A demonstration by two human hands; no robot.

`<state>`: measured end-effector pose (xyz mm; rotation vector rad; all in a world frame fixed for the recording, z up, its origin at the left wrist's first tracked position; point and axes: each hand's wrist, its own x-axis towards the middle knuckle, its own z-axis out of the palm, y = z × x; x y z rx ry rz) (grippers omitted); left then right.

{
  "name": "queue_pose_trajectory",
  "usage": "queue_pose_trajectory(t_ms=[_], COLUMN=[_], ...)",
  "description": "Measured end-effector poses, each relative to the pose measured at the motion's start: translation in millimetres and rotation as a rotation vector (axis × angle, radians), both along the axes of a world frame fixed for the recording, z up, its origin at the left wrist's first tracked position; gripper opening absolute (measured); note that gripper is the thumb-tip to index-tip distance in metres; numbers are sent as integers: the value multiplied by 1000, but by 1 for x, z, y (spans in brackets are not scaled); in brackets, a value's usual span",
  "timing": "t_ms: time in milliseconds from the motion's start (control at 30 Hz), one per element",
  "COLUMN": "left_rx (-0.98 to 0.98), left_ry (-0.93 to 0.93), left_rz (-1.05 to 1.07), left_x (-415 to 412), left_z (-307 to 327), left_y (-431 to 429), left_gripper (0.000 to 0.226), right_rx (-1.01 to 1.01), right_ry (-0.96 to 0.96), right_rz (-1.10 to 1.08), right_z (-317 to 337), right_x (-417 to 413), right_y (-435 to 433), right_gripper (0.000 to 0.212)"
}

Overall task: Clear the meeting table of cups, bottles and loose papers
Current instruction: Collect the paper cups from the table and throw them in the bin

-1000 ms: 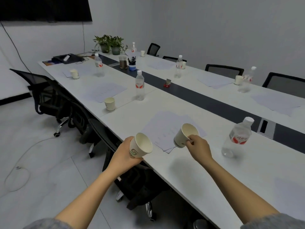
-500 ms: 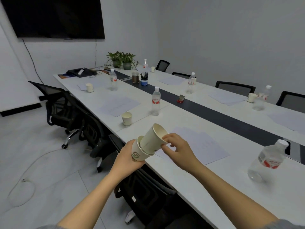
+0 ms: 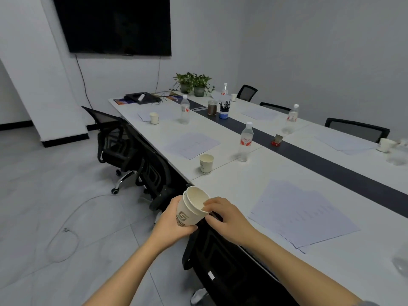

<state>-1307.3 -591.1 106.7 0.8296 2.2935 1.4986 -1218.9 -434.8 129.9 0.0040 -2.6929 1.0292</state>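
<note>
off the near edge of the meeting table [image 3: 231, 184]: nested cups [image 3: 191, 214] held in the air

the meeting table carries loose papers [image 3: 302, 215], a bottle [image 3: 245, 142] and one more cup [image 3: 206, 163] standing upright. the nested cups sit above a chair [image 3: 220, 261]. left hand [image 3: 172, 221] wraps curled fingers round the outer wall; right hand [image 3: 229, 219] pinches the inner rim with thumb and forefinger. likely light, thin paper, easy to crush: grip mid-wall gently, the rolled rim is stiffest. long axis tilted, mouths up and toward the table, base toward the left palm.
</note>
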Motion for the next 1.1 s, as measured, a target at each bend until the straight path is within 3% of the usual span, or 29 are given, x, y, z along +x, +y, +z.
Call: queue_pose_trajectory(t_ms=[267, 633, 867, 1100], left_rx=[-34, -135, -186, -245], left_ry=[-74, -101, -147, -184], left_rz=[58, 180, 289, 338], left_x=[-54, -198, -264, -302], left_z=[-25, -34, -29, -48], left_y=[-13, 13, 29, 23], left_gripper=[70, 63, 70, 58], right_rx=[-47, 81, 158, 222], right_ry=[-110, -298, -491, -595], right_rz=[-3, -387, -358, -396], right_z=[-13, -57, -77, -107], right_x=[-55, -226, -308, -348], right_y=[4, 118, 155, 169], right_gripper=[33, 38, 43, 39])
